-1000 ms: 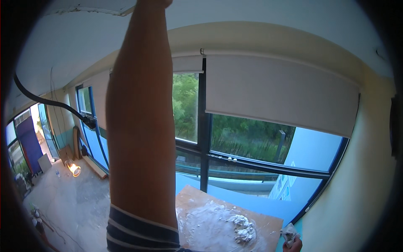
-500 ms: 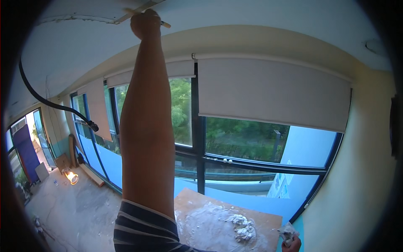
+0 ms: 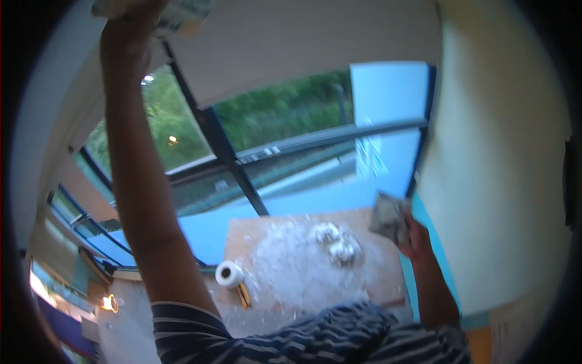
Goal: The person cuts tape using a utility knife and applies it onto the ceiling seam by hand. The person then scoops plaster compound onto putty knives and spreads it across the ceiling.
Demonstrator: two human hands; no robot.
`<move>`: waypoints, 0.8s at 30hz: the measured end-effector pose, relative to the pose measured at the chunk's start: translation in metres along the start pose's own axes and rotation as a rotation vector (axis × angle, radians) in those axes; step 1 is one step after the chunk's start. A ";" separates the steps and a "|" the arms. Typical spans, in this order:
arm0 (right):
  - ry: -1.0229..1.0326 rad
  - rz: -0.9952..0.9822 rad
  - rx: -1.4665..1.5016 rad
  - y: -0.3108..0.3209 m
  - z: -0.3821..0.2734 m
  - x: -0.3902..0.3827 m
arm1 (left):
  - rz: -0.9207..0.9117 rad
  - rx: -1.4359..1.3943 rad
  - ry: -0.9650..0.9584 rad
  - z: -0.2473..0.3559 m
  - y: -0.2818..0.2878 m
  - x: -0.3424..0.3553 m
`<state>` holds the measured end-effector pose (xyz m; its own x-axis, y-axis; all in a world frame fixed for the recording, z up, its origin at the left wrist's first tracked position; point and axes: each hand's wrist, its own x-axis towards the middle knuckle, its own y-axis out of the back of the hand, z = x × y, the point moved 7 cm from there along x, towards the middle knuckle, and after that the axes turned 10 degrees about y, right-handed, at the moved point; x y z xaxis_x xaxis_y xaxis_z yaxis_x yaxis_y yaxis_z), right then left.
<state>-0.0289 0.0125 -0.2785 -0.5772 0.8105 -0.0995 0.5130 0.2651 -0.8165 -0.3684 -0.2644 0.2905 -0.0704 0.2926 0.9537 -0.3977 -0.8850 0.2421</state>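
My left arm is raised along the left side. At the top edge its hand (image 3: pixel 134 30), blurred and partly cut off, is closed on a flat, pale scraper-like tool (image 3: pixel 185 13). Dark marks show on that tool, and its exact kind is unclear. My right hand (image 3: pixel 416 238) is closed around a grey, crumpled-looking lump (image 3: pixel 390 218), held at the right above the edge of a wooden board. White powder (image 3: pixel 294 267) covers much of the board (image 3: pixel 239 233), with a heap of white plaster-like paste (image 3: pixel 339 246) on it.
A white roll (image 3: pixel 229 274) and a yellow-and-black utility knife (image 3: pixel 244 295) lie at the board's left corner. Behind the board stands a dark-framed window (image 3: pixel 285 142) with a lowered blind (image 3: pixel 291 45). A pale wall (image 3: pixel 497 182) rises close on the right.
The view has tilted down and turned right, away from the ceiling crack. My left hand has come off the ceiling with its tool. My right hand has risen into view with the grey lump.
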 end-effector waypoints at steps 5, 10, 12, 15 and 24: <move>-0.061 -0.099 -0.004 -0.022 -0.005 -0.007 | -0.631 0.054 -0.085 0.011 -0.188 -0.203; -0.126 -0.195 -0.034 -0.052 0.013 -0.018 | -0.808 -0.061 -0.043 0.020 -0.238 -0.304; -0.134 -0.183 -0.086 -0.054 0.017 -0.022 | -0.784 -0.128 -0.042 0.030 -0.247 -0.315; -0.137 -0.170 -0.118 -0.050 0.021 -0.022 | -0.874 -0.115 -0.037 0.034 -0.263 -0.334; 0.044 0.033 -0.119 -0.025 0.023 -0.008 | -1.045 0.016 0.028 0.009 -0.268 -0.362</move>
<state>-0.0520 -0.0123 -0.2700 -0.5322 0.8409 -0.0979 0.6040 0.2961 -0.7399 -0.2281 -0.1362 -0.1185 0.2803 0.9231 0.2632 -0.2608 -0.1906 0.9464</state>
